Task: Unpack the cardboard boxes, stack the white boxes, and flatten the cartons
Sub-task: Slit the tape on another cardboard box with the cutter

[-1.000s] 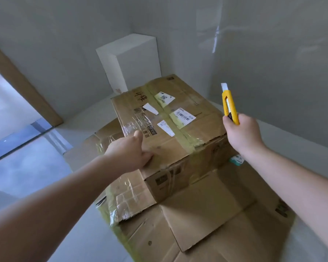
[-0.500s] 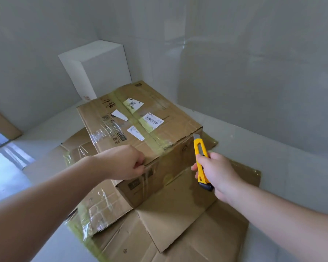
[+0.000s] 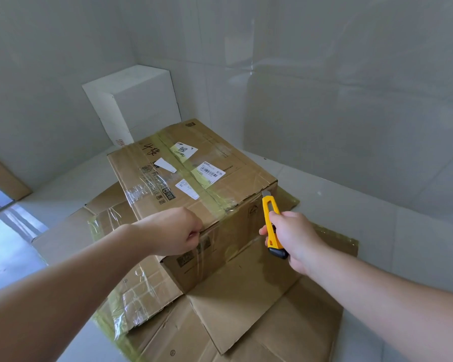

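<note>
A sealed brown cardboard box, taped and labelled on top, stands on flattened cartons on the floor. My left hand rests curled on the box's near top edge and holds nothing I can see. My right hand grips a yellow utility knife. The blade tip points up at the box's right near corner, by the top edge. A stack of white boxes stands in the corner behind the carton.
Grey tiled walls close in behind and to the right. Bare floor tiles lie to the right of the cartons. A wooden door frame and a doorway are at the far left.
My right hand has brought the knife down from above the box to its right near corner. My left hand has slid to the near top edge and curled.
</note>
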Action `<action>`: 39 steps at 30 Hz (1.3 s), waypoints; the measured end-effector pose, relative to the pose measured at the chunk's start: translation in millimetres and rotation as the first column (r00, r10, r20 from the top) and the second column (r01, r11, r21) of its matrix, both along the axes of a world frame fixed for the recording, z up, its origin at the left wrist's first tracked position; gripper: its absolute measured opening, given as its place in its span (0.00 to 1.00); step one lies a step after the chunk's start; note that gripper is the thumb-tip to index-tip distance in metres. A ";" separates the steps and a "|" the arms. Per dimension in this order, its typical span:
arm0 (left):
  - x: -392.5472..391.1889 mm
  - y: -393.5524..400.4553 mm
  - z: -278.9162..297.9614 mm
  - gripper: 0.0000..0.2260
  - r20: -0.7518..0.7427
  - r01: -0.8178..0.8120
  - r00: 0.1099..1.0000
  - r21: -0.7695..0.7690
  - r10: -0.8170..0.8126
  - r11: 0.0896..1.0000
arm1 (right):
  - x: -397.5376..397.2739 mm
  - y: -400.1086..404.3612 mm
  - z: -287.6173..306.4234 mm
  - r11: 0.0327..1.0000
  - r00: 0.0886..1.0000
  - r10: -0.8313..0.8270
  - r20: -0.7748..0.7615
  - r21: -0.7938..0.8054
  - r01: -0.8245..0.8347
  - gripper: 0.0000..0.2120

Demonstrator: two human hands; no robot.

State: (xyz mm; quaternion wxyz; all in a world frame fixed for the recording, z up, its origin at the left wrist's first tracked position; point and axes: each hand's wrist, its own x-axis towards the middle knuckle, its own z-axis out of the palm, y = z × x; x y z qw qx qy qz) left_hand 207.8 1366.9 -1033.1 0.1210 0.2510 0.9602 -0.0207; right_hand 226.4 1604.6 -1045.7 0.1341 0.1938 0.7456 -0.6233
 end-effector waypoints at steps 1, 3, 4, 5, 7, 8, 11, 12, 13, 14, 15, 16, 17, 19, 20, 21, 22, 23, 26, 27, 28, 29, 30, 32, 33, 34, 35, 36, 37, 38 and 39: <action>0.1 0.2 0.3 0.12 0.002 0.000 1.000 0.003 0.000 1.000 | 0.9 -1.2 1.3 1.000 1.000 0.015 0.001 0.009 -0.015 0.12; -0.3 0.6 0.5 0.12 0.008 -0.003 1.000 0.013 0.002 1.000 | 5.7 -4.8 2.2 0.997 0.997 0.071 0.002 0.017 -0.071 0.12; -0.8 0.8 0.4 0.12 0.013 -0.008 1.000 0.019 0.008 1.000 | 10.2 -8.0 1.2 0.994 0.994 0.107 0.004 0.014 -0.107 0.11; -1.3 1.0 0.0 0.12 0.019 -0.015 1.000 0.025 0.015 1.000 | 16.0 -11.7 -0.1 0.989 0.989 0.150 0.009 0.012 -0.150 0.12; -2.3 1.4 -0.7 0.12 0.028 -0.025 0.999 0.035 0.024 0.999 | 24.8 -19.5 -4.0 0.972 0.972 0.233 0.018 0.023 -0.233 0.12; -2.8 1.7 -0.8 0.12 0.030 -0.026 0.999 0.040 0.025 0.999 | 25.2 -22.4 -5.3 0.967 0.968 0.251 0.016 0.033 -0.251 0.12; -4.3 2.5 -0.9 0.12 0.025 -0.025 0.999 0.052 0.024 0.998 | 17.6 -24.5 -3.9 0.972 0.973 0.231 0.000 0.054 -0.230 0.12; -4.7 3.0 -1.1 0.12 0.023 -0.024 0.999 0.055 0.023 0.998 | 17.2 -24.3 -3.8 0.973 0.974 0.225 -0.002 0.051 -0.225 0.12; -4.9 3.6 -1.7 0.12 0.024 -0.024 0.999 0.060 0.023 0.998 | 19.6 -24.3 -4.3 0.972 0.973 0.231 -0.001 0.049 -0.231 0.13; -4.9 4.1 -2.5 0.12 0.027 -0.025 0.999 0.065 0.023 0.998 | 23.5 -24.6 -6.2 0.967 0.968 0.249 0.001 0.052 -0.249 0.13; -5.0 4.1 -3.4 0.12 0.029 -0.023 0.999 0.069 0.021 0.997 | 27.7 -25.1 -8.3 0.961 0.963 0.271 0.002 0.058 -0.271 0.13; -5.1 3.8 -3.8 0.12 0.029 -0.019 0.999 0.072 0.017 0.997 | 30.0 -25.8 -9.5 0.956 0.958 0.288 0.001 0.063 -0.288 0.13; -5.2 3.3 -4.0 0.12 0.026 -0.015 1.000 0.077 0.013 0.997 | 29.4 -26.6 -9.8 0.953 0.956 0.295 0.000 0.071 -0.294 0.13; -6.4 3.2 -3.2 0.13 0.018 -0.006 1.000 0.091 0.005 0.996 | 24.1 -27.6 -8.5 0.958 0.960 0.279 -0.018 0.078 -0.277 0.13; -7.2 3.8 -2.6 0.13 0.014 -0.004 1.000 0.098 0.003 0.995 | 22.8 -28.6 -8.7 0.962 0.963 0.267 -0.029 0.074 -0.265 0.13; -7.9 4.7 -2.6 0.13 0.014 -0.003 1.000 0.099 0.002 0.995 | 24.8 -30.3 -9.3 0.965 0.966 0.255 -0.037 0.068 -0.253 0.14; -7.9 5.6 -2.5 0.12 0.017 -0.004 1.000 0.097 0.002 0.995 | 29.7 -31.7 -10.4 0.968 0.969 0.245 -0.038 0.058 -0.243 0.14; -7.9 6.4 -3.4 0.12 0.020 -0.004 1.000 0.096 0.002 0.995 | 35.7 -32.3 -11.7 0.970 0.970 0.241 -0.037 0.052 -0.239 0.15; -7.7 5.9 -5.0 0.12 0.016 0.002 1.000 0.105 -0.004 0.994 | 39.0 -30.2 -13.1 0.959 0.961 0.275 -0.030 0.079 -0.272 0.15; -8.1 5.6 -5.0 0.12 0.013 0.005 1.000 0.108 -0.007 0.994 | 33.7 -29.4 -11.4 0.959 0.962 0.270 -0.030 0.093 -0.267 0.15; -8.8 5.8 -4.7 0.12 0.010 0.006 1.000 0.111 -0.007 0.994 | 28.2 -29.3 -9.0 0.962 0.966 0.258 -0.031 0.096 -0.254 0.15; -9.5 6.3 -4.5 0.12 0.009 0.006 1.000 0.113 -0.007 0.994 | 24.6 -30.3 -7.7 0.967 0.969 0.244 -0.038 0.089 -0.240 0.16; -9.7 7.1 -4.0 0.12 0.011 0.006 1.000 0.114 -0.007 0.993 | 24.8 -32.3 -7.4 0.971 0.972 0.232 -0.041 0.072 -0.229 0.16; -9.2 8.0 -4.2 0.12 0.016 0.009 1.000 0.117 -0.010 0.993 | 34.9 -36.1 -7.8 0.974 0.974 0.223 -0.023 0.029 -0.223 0.17; -9.0 7.6 -4.8 0.12 0.020 0.008 1.000 0.122 -0.010 0.992 | 41.7 -36.6 -9.3 0.971 0.971 0.238 -0.015 0.019 -0.238 0.17; -9.0 7.1 -4.8 0.11 0.023 0.007 1.000 0.128 -0.010 0.992 | 46.8 -35.7 -11.4 0.965 0.965 0.263 -0.012 0.022 -0.263 0.17; -9.5 6.3 -4.8 0.11 0.025 0.004 1.000 0.131 -0.007 0.991 | 48.9 -33.5 -12.4 0.959 0.959 0.282 -0.019 0.039 -0.281 0.17; -10.2 5.8 -4.5 0.11 0.027 0.001 1.000 0.132 -0.004 0.991 | 47.7 -29.7 -13.2 0.955 0.956 0.290 -0.030 0.065 -0.288 0.16; -11.3 5.5 -4.5 0.11 0.031 -0.004 1.000 0.133 0.000 0.991 | 45.4 -25.3 -13.2 0.953 0.955 0.294 -0.039 0.084 -0.290 0.16; -12.4 5.7 -4.4 0.11 0.036 -0.008 0.999 0.135 0.003 0.991 | 43.5 -21.2 -13.4 0.950 0.952 0.305 -0.036 0.086 -0.301 0.14; -13.6 5.7 -4.8 0.11 0.041 -0.010 0.999 0.136 0.004 0.991 | 42.7 -17.9 -12.8 0.946 0.947 0.320 -0.025 0.071 -0.317 0.13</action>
